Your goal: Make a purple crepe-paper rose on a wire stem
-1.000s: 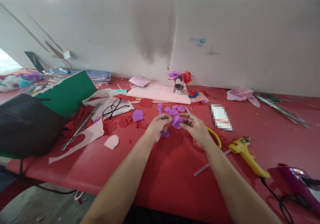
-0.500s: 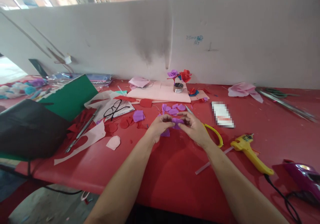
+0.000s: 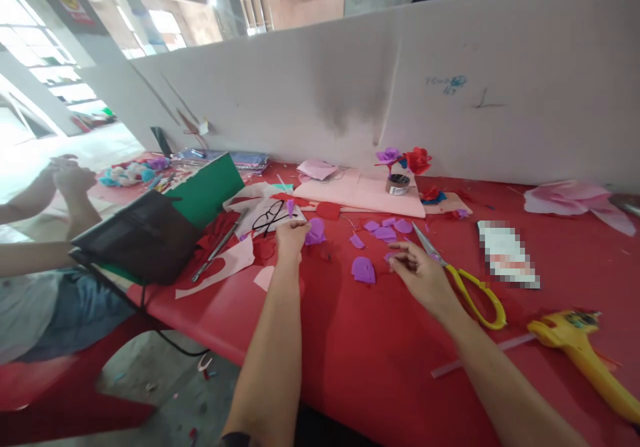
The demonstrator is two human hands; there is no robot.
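Right grip pinches a purple petal, scissors just beside; left grip clasps a purple bud near glasses. Between the forearms I see bare bench down to its near edge.

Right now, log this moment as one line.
left hand: at purple paper stack | right hand: pinching purple piece | beside right hand: yellow-handled scissors
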